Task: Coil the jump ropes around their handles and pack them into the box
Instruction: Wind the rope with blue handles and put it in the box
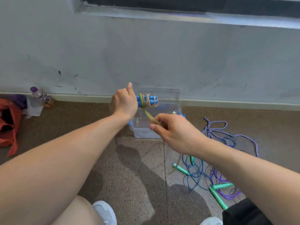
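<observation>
Blue handles (146, 100): two, held side by side and level, above the rear of the clear box (142, 130). Yellow-green rope (148, 114) wound round them in several turns; a free length runs down and forward from the coil.
Left hand (124, 103): grip clamped round the handles' left ends, thumb raised.
Right hand (172, 129): grip pinched on the free rope length, over the box's near right edge.
Box: stands on the floor (138, 168) against the wall's skirting, its clear lid (164, 93) raised behind.
Right of the box, on the floor: purple-white braided rope (227, 133); nearer the camera, a tangle of blue and purple ropes (201, 174) with green handles (218, 198).
Well left of the box: bottle (40, 95) with purple cap, its label too blurred to read; red bag (8, 124).
Bottom edge: white shoes (105, 211).
</observation>
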Motion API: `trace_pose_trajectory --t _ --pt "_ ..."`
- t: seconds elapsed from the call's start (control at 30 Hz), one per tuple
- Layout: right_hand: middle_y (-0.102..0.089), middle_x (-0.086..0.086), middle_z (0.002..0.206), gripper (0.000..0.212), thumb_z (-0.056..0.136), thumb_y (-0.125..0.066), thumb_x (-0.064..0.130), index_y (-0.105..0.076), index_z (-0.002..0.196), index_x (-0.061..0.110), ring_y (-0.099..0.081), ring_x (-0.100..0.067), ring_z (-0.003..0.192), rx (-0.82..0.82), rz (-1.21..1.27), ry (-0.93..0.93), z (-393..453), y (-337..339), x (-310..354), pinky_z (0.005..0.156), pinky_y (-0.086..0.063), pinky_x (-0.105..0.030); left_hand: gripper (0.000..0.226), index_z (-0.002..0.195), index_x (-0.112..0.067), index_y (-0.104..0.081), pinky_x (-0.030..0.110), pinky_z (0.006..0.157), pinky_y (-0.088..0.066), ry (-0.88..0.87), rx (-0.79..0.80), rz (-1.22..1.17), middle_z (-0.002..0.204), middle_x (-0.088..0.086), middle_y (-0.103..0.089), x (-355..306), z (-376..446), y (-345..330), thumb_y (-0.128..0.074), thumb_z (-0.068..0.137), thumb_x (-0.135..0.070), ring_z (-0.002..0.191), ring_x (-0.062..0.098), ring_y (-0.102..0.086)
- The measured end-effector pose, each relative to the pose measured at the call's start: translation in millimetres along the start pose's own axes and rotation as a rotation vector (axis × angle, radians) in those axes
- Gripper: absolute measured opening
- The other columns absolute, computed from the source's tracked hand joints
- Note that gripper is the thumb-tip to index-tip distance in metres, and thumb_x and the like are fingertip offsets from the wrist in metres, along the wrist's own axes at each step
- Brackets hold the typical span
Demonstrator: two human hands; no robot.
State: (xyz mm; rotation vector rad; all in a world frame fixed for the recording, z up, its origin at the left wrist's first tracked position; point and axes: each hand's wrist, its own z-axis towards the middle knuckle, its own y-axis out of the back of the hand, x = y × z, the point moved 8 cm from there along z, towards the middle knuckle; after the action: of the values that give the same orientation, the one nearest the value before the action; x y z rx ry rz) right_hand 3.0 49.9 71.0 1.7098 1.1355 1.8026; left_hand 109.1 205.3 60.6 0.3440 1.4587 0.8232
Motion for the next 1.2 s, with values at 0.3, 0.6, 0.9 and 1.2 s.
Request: trace_pose_trajectory --t 0.3,0.6,0.9,1.2 --pt "-0.036 0.009 0.05 0.03 0.089 -0.07 0.042 -0.073 0.074 0.017 -0.029 -0.009 0.05 -0.183 0.35 -0.001 28.3 73.3 -33.9 0.049 -0.025 -0.023 0.064 0.058 -0.004 -0.054 0.045 0.058 -0.044 -0.501 0.272 -0.094 0.052 0.007 -0.052 -57.7 -38.2 -14.9 -0.035 0.105 -0.044 0.057 0.03 -0.052" --pt "-0.059 0.001 0.063 0.022 0.087 -0.069 0.036 -0.065 0.074 0.019 -0.048 -0.01 0.054 -0.097 0.895 -0.162 32.4 16.9 -66.6 0.052 -0.039 -0.023 0.06 0.052 -0.013 -0.049 0.029 0.051 -0.033 -0.414 0.339 -0.268 0.04 -0.008 -0.042 -64.3 -45.6 -19.2 -0.041 0.106 -0.037 0.044 0.008 -0.04" --pt "-0.055 0.012 0.062 0.045 0.107 -0.033 0.035 -0.073 0.096 0.018 -0.052 -0.009 0.061 -0.159 0.249 -0.146 4.9 -28.2 -13.3 0.058 -0.038 -0.03 0.062 0.077 0.004 -0.066 0.042 0.074 -0.044 -0.026 0.03 -0.224 0.079 0.019 -0.068 -26.7 -17.1 -9.9 -0.034 0.107 -0.039 0.082 0.035 -0.061" --pt "-0.06 0.007 0.062 0.035 0.101 -0.049 0.039 -0.066 0.079 0.018 -0.053 -0.011 0.06 0.01 -0.131 0.117 10.6 35.8 22.2 0.062 -0.045 -0.032 0.058 0.061 -0.016 -0.05 0.039 0.057 -0.036 -0.476 0.235 0.086 0.065 0.008 -0.061 -46.8 -37.3 -20.0 -0.03 0.106 -0.047 0.071 0.036 -0.058"
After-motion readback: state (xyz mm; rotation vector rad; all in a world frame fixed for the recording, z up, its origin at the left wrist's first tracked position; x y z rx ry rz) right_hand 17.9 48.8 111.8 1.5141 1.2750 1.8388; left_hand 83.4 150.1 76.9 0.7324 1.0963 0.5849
